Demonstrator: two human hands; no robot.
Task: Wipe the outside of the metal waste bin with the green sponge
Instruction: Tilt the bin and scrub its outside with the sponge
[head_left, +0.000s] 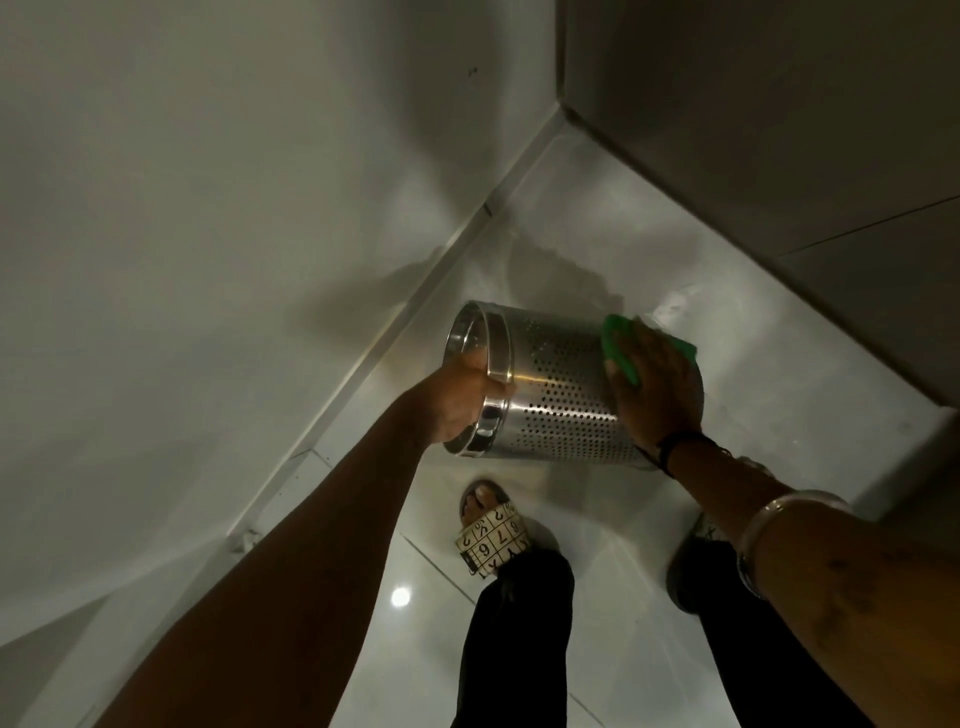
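The right hand (655, 387) is laid flat, fingers spread, on the green sponge (618, 353), which is pressed against the base end of the perforated metal waste bin (561, 387). Green shows only past the fingertips and beyond the knuckles; the rest is covered. To the left of that hand, the bin is held tipped on its side, clear of the tiled floor (597, 597). At its far end the left hand (467, 397) is closed over the polished rim band (496, 387), the thumb apparently outside and the fingers hidden inside the mouth.

Risks, as judged: the bin is carried by one rim hold only, so a hard sponge stroke could twist it out of the left hand and drop it near the sandalled foot (488, 530) below. The sponge could snag on the punched holes.

Writing: no brand is visible on bin or sponge. Boxed digits are printed on the sandal strap; 6, 7 and 8 appear legible, the rest not.
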